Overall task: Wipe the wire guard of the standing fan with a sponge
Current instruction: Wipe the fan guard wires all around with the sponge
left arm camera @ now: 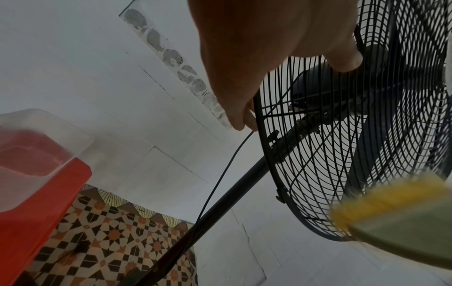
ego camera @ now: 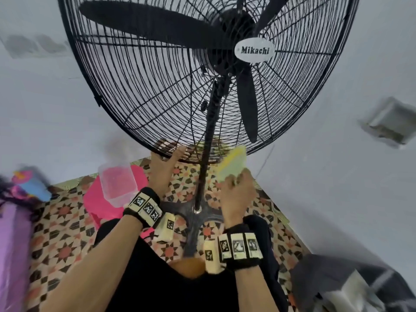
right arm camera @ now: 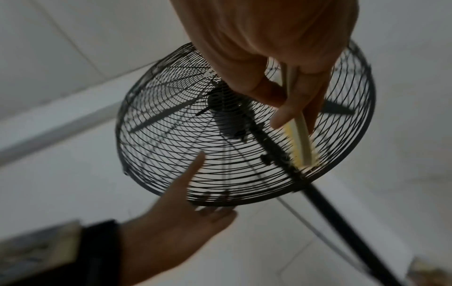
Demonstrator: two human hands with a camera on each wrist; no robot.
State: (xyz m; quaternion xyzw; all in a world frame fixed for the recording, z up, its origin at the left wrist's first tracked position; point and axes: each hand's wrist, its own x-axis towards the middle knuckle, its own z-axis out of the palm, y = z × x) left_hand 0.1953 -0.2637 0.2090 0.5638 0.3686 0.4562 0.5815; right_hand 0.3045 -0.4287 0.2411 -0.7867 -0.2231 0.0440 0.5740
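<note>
The sponge [ego camera: 233, 164] is pinched flat by the right hand [ego camera: 237, 194], thumb on one face and fingers [right arm camera: 283, 114] on the other, its long axis pointed up toward the lower edge of the wire guard [ego camera: 144, 91], just right of the fan pole [ego camera: 206, 158]. The guard lies above and ahead of that hand, so contact is judged to need an upward push. The bottom rim is steadied by the left hand [ego camera: 163, 170], fingers spread wide against the wires, left of the pole; the right hand is the nearer to the unwiped lower right arc
</note>
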